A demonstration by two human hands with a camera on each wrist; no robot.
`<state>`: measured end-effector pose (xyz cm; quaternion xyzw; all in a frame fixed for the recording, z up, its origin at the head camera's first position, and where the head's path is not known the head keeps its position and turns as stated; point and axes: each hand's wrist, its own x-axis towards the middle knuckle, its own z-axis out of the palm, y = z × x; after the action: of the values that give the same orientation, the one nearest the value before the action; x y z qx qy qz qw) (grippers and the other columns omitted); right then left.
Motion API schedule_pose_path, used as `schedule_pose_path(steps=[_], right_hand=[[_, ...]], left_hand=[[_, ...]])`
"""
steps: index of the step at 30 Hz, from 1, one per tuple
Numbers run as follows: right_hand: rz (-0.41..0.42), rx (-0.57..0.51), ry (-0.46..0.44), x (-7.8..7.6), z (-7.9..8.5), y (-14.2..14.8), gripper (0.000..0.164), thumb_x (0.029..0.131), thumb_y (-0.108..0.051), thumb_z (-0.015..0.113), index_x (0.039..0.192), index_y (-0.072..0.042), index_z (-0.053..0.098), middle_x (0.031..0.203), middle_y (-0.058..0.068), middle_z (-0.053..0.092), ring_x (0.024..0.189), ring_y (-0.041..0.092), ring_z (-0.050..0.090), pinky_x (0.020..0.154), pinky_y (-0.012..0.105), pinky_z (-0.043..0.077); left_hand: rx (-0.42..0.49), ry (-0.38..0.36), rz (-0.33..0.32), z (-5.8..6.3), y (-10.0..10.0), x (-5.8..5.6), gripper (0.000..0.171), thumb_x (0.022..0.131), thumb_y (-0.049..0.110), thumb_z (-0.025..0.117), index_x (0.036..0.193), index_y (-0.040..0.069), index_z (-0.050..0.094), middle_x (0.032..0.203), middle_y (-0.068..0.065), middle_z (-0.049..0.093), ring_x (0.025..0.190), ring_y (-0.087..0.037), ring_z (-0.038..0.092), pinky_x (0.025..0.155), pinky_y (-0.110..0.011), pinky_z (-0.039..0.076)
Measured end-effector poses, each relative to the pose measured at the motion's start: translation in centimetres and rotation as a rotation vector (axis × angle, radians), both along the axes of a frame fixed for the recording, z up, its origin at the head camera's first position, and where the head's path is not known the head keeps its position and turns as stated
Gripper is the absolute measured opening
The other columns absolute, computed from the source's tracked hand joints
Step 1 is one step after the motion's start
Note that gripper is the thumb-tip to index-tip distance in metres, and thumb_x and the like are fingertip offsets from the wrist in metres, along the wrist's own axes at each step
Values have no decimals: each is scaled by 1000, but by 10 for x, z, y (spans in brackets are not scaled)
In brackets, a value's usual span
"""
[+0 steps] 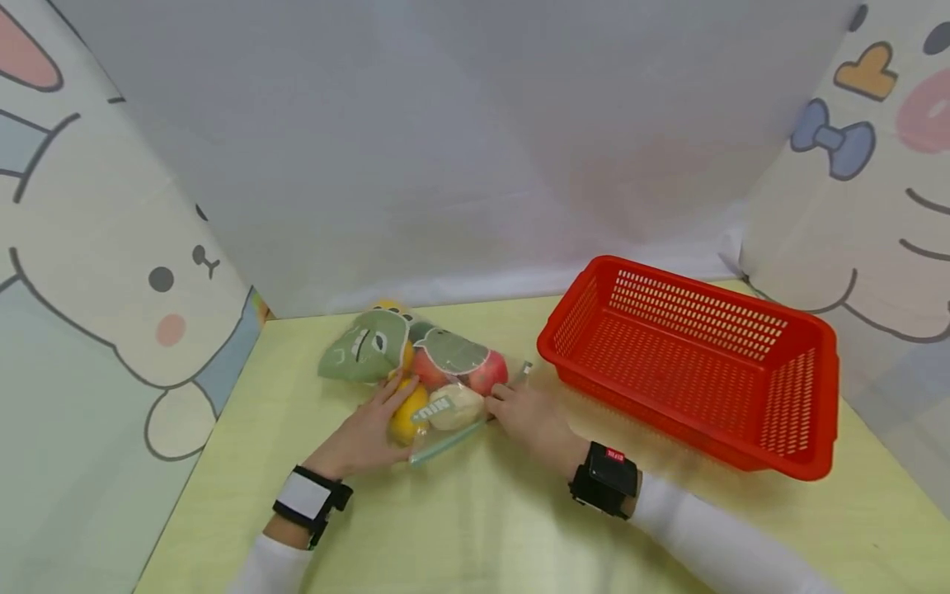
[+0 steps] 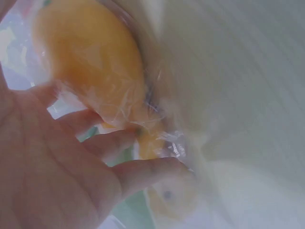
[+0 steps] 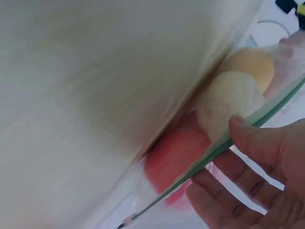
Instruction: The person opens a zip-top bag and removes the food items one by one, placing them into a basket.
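Note:
A clear zip bag (image 1: 445,441) with green cartoon prints lies on the table, holding several fruits. Through the plastic show a yellow fruit (image 1: 406,412), a pale round one (image 1: 454,407) and red ones (image 1: 487,373). My left hand (image 1: 364,437) rests against the bag's left side, fingers spread beside the yellow fruit; the left wrist view shows them fairly straight against the plastic. At the bag's right side, my right hand (image 1: 530,421) pinches the green zip edge (image 3: 214,151) between thumb and fingers. A small slider (image 3: 127,220) sits at one end of that edge.
To the right of the bag stands a red plastic basket (image 1: 668,412) with slotted walls. The pale yellow table (image 1: 445,536) meets a grey-white backdrop (image 1: 445,165) behind, and panels printed with cartoon animals flank both sides.

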<state>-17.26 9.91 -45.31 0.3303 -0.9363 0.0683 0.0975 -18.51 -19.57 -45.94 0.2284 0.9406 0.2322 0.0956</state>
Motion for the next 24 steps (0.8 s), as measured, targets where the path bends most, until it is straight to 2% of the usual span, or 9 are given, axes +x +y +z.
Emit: schedule_pose_path(steps=[3,7,10,12,15,17,19,21,24], right_hand=[[-7,63,38,13,1,-9,14,93,-19,81,102,-17,70,102,0,70,87,17,58,66,20,49],[5,113,41,26,3,-22,15,92,-21,83,102,-17,73,101,-1,73,85,16,56,68,20,52],[23,98,14,32,6,-26,15,91,-24,84,101,-19,75,100,-2,74,83,16,55,65,19,48],[32,39,-27,32,7,-23,13,91,-24,84,101,-20,77,98,-2,72,82,15,54,64,18,45],[36,-81,-89,28,7,-9,15,90,-21,85,102,-21,76,101,-2,69,87,14,56,69,20,47],[45,-168,-117,24,8,5,21,87,-15,87,104,-19,74,102,-1,66,90,15,57,73,24,50],[30,-205,-119,18,9,19,32,84,-11,89,110,-17,71,106,-1,64,96,15,57,80,27,54],[13,-234,-122,12,8,31,39,82,-10,91,114,-15,69,108,2,63,98,16,57,84,30,56],[-24,-233,-137,5,6,42,44,81,-9,91,117,-13,67,110,3,62,97,16,56,82,28,58]], left_hand=[[-5,23,-28,1,-6,-9,103,87,39,85,167,7,29,176,-22,19,161,-52,19,123,-68,35],[-2,17,-46,4,-11,-19,109,83,42,90,166,4,30,175,-22,19,161,-53,18,125,-68,31],[3,11,-53,6,-14,-22,112,81,45,91,165,2,30,175,-24,19,162,-51,16,126,-68,30],[12,1,-49,9,-16,-20,110,81,41,92,165,3,32,174,-25,19,162,-50,18,126,-67,30],[9,-13,-25,22,-20,-8,96,88,26,87,164,4,34,174,-23,23,160,-48,27,123,-65,37],[8,-6,9,33,-20,6,85,91,16,82,163,6,39,172,-21,31,156,-46,36,121,-63,41],[23,8,42,45,-17,23,77,92,10,77,161,8,44,169,-20,39,152,-46,44,119,-64,43],[46,74,58,51,-9,39,70,91,14,78,156,9,52,164,-18,48,147,-44,50,117,-63,46],[71,224,50,52,11,58,65,89,27,84,147,10,61,154,-17,57,139,-40,57,111,-60,53]])
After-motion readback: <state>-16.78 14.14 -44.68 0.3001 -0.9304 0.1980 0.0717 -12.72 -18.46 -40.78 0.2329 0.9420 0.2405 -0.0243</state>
